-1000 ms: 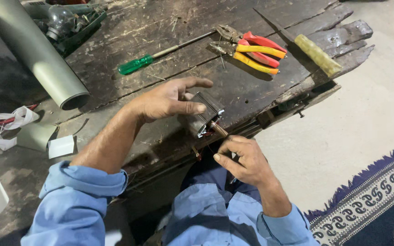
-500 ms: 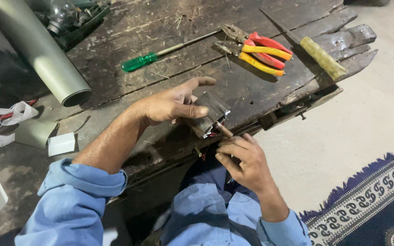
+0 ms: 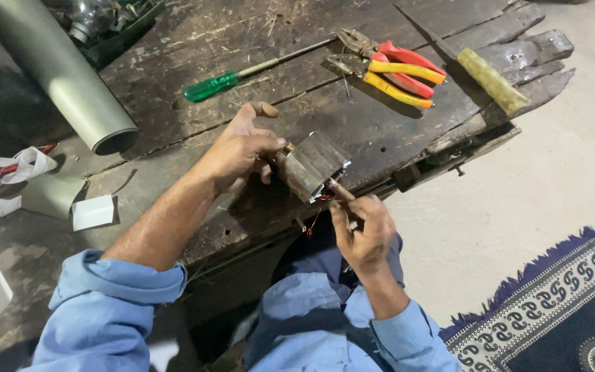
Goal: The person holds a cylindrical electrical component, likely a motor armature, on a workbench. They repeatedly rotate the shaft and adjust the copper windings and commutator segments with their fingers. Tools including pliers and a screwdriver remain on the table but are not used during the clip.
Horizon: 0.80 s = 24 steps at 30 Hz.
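1. Head view, the work: the left hand (image 3: 242,148) grips a small metal block (image 3: 311,165), which looks like a motor stator, and presses it on the near edge of the worn wooden bench (image 3: 173,62). The fingers are closed around its far side, and the thumb points up, free.

2. Head view, the other hand: the right hand (image 3: 366,231) is closed on a thin wooden-handled tool (image 3: 342,189). Its tip goes into the open end of the block, where some reddish wire (image 3: 313,222) hangs out. I cannot tell what kind of tip the tool has, because the block hides it.

3. Head view, the step: in my judgement, the person is working inside the block with the tool, perhaps on the windings, while the left hand keeps the block steady. The work seems to be in the middle, not at the end.

4. Head view, what the next move needs: I think it calls for a firm hold by the left hand, so the block does not roll off the edge, and small controlled pushes of the tool, so the wire is not cut.

5. Head view, around: a green-handled screwdriver (image 3: 242,74), pliers with red and yellow handles (image 3: 397,69) and a hammer with a yellowish handle (image 3: 490,79) lie further on the bench, well apart from the hands. A grey tube (image 3: 56,76) lies at the left.
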{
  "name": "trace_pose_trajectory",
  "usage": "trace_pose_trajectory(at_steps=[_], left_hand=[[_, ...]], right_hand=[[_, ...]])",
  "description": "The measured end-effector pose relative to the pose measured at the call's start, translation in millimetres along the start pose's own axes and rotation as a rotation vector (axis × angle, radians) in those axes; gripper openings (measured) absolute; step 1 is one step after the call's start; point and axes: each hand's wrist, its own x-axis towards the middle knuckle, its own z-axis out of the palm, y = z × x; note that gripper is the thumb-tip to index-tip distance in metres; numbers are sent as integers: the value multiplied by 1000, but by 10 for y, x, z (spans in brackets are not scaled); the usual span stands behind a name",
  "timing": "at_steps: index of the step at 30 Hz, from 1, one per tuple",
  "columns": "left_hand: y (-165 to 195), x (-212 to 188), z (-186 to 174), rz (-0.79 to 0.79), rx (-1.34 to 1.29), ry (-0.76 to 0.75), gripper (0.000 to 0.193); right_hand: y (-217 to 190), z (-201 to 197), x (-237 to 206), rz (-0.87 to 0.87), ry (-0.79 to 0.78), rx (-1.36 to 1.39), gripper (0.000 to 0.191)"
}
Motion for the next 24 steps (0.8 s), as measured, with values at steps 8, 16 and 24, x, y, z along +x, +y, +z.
trace_pose_trajectory(at_steps=[8,16,24], left_hand=[[-180,-25,45,39,-163,14,44],[-107,-103,104,56,-174,26,43],[-166,-54,52,104,-65,13,41]], right_hand=[[-217,35,25,9,40,-145,39],[-176,166,-64,2,119,-113,29],[-114,-141,225,-191,-102,-267,30]])
